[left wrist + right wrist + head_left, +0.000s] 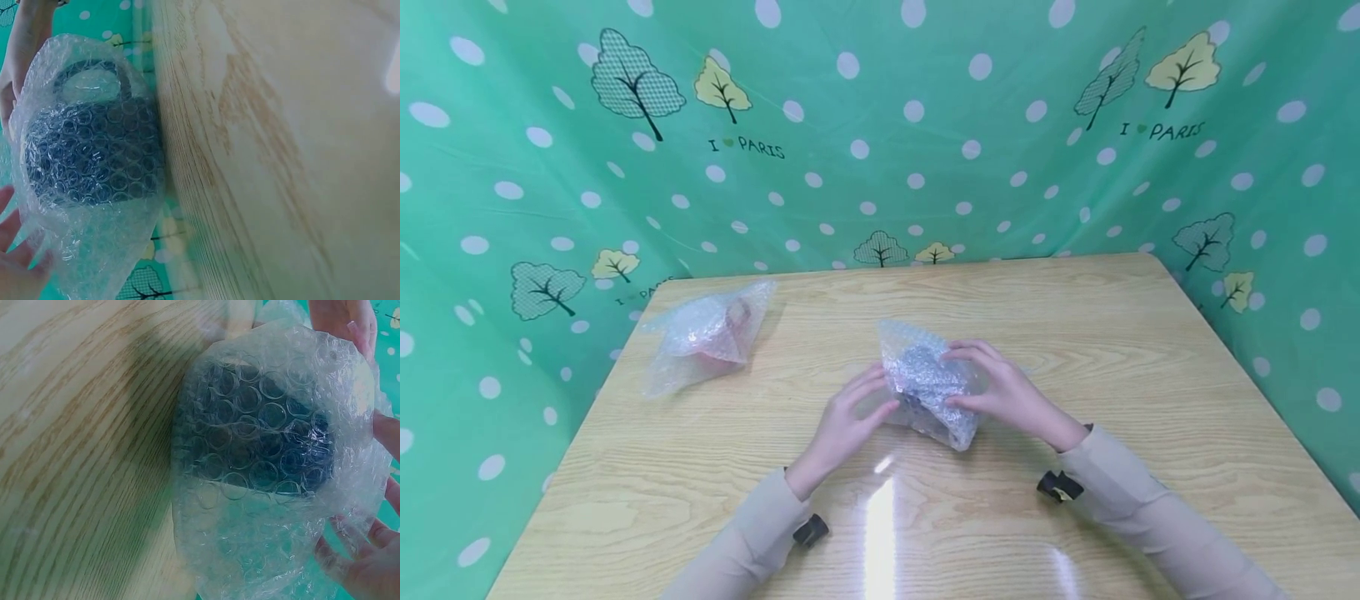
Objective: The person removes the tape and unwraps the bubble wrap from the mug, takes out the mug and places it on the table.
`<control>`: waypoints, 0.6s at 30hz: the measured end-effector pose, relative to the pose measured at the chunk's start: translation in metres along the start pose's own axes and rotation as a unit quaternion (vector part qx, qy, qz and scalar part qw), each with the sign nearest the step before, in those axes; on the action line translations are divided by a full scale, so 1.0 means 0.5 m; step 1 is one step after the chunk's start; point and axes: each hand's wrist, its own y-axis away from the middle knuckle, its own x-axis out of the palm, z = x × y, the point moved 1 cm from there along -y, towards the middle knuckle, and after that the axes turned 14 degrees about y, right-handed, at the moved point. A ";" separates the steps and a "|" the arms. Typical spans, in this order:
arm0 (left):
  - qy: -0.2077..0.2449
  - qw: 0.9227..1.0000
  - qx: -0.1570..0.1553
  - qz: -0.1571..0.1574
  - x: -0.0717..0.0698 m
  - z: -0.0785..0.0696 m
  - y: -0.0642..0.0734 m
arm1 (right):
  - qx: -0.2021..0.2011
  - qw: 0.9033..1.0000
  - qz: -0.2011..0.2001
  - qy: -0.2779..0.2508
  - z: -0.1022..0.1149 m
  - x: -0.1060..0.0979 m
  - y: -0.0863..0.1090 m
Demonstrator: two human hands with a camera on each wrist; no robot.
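A clear bubble-wrap bag (917,383) rests on the pale wood-grained table (1105,333), between the two hands; inside it is a dark blue, blocky, mug-shaped object (94,150) with a loop handle (94,65); a second clear bubble-wrap bag (681,333) lies well apart, towards the table's far left corner, with a reddish object (717,357) in it, its form blurred by the wrap; the left hand (850,417) has its fingers apart, their tips at the near bag's left side; the right hand (1000,387) has thumb and fingers spread, touching its right side; whether either presses firmly I cannot tell; grey-beige sleeves (1116,475) cover the forearms; behind hangs a green cloth (917,200) with white dots and printed trees; the wrap is glossy, crinkled and covered in round bubbles, and the table shines with reflected light.
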 end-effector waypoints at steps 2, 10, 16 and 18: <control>-0.003 1.000 -0.003 0.007 0.001 0.001 -0.001 | 0.004 1.000 0.001 -0.006 0.000 -0.001 0.000; -0.028 0.999 0.016 0.027 0.002 0.006 -0.004 | 0.036 0.999 0.004 -0.020 0.003 -0.006 -0.001; -0.034 0.999 0.017 0.035 0.002 0.007 -0.004 | 0.051 0.999 -0.004 -0.005 0.012 -0.007 -0.005; -0.036 0.998 0.021 0.037 0.002 0.007 -0.004 | 0.051 0.999 -0.010 0.003 0.016 -0.005 -0.008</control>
